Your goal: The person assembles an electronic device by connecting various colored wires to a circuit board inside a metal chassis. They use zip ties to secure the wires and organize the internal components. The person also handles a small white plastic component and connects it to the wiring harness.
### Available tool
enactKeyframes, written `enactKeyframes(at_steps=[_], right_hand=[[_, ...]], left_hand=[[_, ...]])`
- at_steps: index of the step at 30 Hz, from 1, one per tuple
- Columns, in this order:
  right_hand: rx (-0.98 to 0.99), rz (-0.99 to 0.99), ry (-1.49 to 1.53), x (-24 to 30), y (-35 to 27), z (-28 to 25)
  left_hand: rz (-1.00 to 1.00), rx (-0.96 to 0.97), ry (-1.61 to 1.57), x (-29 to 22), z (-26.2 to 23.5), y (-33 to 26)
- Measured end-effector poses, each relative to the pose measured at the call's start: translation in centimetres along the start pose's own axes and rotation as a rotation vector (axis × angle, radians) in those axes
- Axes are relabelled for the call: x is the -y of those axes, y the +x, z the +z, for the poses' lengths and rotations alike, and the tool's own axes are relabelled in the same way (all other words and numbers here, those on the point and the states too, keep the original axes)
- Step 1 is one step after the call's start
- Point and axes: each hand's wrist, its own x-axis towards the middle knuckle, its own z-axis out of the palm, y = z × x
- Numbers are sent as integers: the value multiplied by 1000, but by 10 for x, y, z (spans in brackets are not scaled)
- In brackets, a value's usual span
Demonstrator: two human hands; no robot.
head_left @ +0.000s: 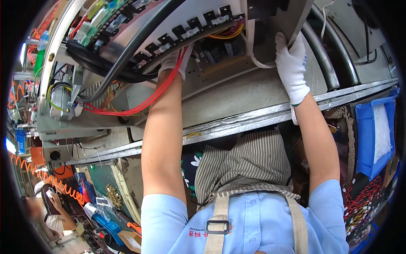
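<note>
A large metal equipment cabinet (220,91) with its insides exposed lies before me on the bench. My left hand (176,63), in a white glove, reaches inside it beneath a row of black components (179,31). Those parts hide its fingers. Red wires (158,91) loop across my left wrist. On the right, my gloved right hand (292,63) grips the lower edge of a grey metal panel (299,17), thumb on the near face. A white cable (258,62) runs beside that hand. Thick black cables (122,63) arch over the cabinet's left part.
Metal rollers (323,59) lie right of the cabinet, behind the bench's metal edge (237,116). A blue bin (374,135) stands at the right, above bundled red wires (363,199). Tools and a blue tray (108,226) lie lower left, near another person (55,207).
</note>
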Motion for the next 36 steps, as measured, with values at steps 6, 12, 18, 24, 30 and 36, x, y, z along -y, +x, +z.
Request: enactKeyframes(at_steps=[6, 12, 18, 24, 30, 36], right_hand=[[96, 0, -240, -4, 1, -14], [22, -276, -401, 19, -58, -48], [583, 239, 159, 37, -102, -11], [770, 429, 350, 73, -97, 1], [638, 546, 183, 59, -83, 0], [663, 582, 318, 33, -75, 7]], left_hand=[[-318, 232, -287, -7, -2, -6], [-621, 124, -605, -69, -100, -24], [-1084, 190, -2092, -117, -176, -37], [-1052, 243, -1897, -111, -194, -30], [-616, 306, -1203, -106, -176, -45], [-328, 373, -847, -108, -174, -17]])
